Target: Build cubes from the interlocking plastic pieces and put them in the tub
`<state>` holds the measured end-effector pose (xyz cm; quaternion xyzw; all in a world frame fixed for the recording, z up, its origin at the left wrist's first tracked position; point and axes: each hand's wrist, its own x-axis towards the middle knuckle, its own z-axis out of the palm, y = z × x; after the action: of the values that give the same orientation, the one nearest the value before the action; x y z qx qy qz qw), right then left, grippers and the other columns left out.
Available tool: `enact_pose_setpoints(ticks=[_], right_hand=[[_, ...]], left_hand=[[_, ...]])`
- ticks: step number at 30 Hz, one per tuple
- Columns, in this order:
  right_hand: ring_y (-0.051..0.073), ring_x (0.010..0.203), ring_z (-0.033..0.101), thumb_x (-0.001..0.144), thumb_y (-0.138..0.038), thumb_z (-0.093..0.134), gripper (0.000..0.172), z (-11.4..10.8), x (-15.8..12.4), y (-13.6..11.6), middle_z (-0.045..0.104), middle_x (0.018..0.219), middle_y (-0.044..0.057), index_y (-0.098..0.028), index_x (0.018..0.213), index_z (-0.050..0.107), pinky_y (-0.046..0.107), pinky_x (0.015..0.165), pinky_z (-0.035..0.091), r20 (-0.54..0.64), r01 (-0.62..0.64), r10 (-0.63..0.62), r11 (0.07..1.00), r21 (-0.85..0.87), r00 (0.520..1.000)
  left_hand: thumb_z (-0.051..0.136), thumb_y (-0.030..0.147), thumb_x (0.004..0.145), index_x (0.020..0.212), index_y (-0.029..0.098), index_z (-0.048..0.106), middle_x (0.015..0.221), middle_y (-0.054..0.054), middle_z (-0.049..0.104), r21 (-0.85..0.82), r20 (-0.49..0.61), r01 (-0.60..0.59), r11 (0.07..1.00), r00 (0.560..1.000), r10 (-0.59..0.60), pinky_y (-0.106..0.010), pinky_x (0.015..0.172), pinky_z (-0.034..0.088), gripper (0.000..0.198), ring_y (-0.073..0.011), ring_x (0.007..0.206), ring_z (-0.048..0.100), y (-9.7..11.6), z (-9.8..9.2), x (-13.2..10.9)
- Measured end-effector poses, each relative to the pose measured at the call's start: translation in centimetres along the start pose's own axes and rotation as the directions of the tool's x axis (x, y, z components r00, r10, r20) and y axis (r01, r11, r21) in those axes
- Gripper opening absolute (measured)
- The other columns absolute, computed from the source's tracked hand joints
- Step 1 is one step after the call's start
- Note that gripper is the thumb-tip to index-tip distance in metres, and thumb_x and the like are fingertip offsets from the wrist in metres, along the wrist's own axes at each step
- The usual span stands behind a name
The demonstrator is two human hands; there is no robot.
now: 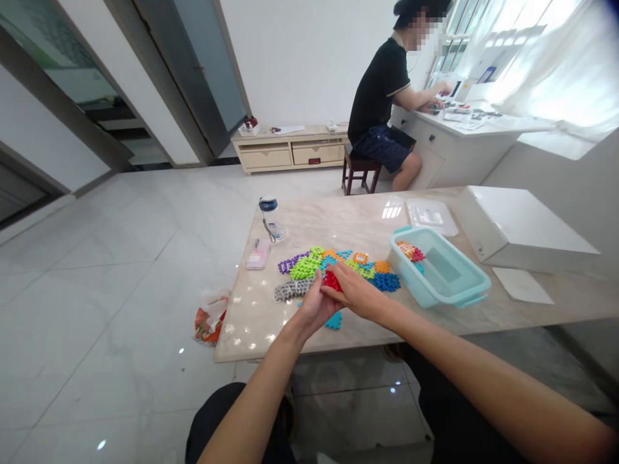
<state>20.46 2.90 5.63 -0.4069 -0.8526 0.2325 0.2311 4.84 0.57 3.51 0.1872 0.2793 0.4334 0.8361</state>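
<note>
Both my hands meet over the near middle of the table, around some red interlocking plastic pieces [333, 280]. My left hand [315, 307] is closed on their left side, thumb up. From the right, my right hand [353, 290] grips the same red pieces, and its fingers partly cover them. Beyond the hands lie lime green pieces [305, 265], purple pieces [290, 263] and a row of grey pieces [293, 290]. Dark blue pieces [385, 282] are to the right. A light blue piece [333, 321] lies just below my hands.
A teal plastic tub [438, 296] holding a few pieces stands at right, near a clear lid [431, 216] and a white box [527, 225]. A water bottle [273, 222] and pink packet [258, 254] are at left. Another person [382, 96] sits at a far desk.
</note>
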Motion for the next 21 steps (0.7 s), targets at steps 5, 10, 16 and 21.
enact_pose_setpoints(ticks=[5,10,16,21], right_hand=[[0.031,0.124,0.066,0.108,-0.053,0.058,0.047,0.1,0.1,0.9,0.066,0.131,0.018,-0.017,0.138,0.055,0.052,0.112,0.055,-0.078,-0.037,0.044,0.996,0.085,0.996],[0.029,0.137,0.059,0.111,-0.046,0.054,0.049,0.4,0.6,1.1,0.059,0.142,0.017,-0.021,0.152,0.047,0.050,0.121,0.049,-0.185,-0.009,0.032,0.993,0.120,0.982],[0.025,0.125,0.063,0.110,-0.041,0.052,0.042,0.1,1.5,1.2,0.062,0.133,0.014,-0.021,0.146,0.055,0.044,0.114,0.052,-0.235,-0.003,0.037,0.989,0.147,0.971],[0.025,0.120,0.064,0.106,-0.038,0.053,0.036,-0.9,2.1,1.1,0.067,0.128,0.014,-0.017,0.135,0.060,0.043,0.113,0.051,-0.313,-0.084,0.156,0.969,0.231,0.937]], left_hand=[[0.051,0.038,0.111,0.118,0.013,0.077,0.116,-0.016,0.079,-0.053,-0.071,-0.017,0.998,0.997,0.013,-0.036,0.094,0.063,0.037,-0.0226,0.098,0.076,-0.2,-0.5,0.3],[0.063,0.026,0.105,0.110,0.012,0.076,0.108,-0.013,0.080,-0.021,-0.131,-0.045,0.999,0.991,0.042,-0.039,0.094,0.064,0.020,-0.0204,0.090,0.076,-0.1,-0.4,0.4],[0.067,0.031,0.104,0.110,0.013,0.076,0.107,-0.014,0.081,0.007,-0.090,-0.057,0.998,0.994,0.057,-0.039,0.094,0.065,0.021,-0.0217,0.093,0.077,0.2,-0.1,0.0],[0.058,0.032,0.108,0.109,0.011,0.076,0.097,-0.015,0.081,0.068,-0.127,0.009,0.998,0.992,0.000,-0.031,0.079,0.063,0.028,-0.0210,0.080,0.078,0.9,-0.6,-0.2]])
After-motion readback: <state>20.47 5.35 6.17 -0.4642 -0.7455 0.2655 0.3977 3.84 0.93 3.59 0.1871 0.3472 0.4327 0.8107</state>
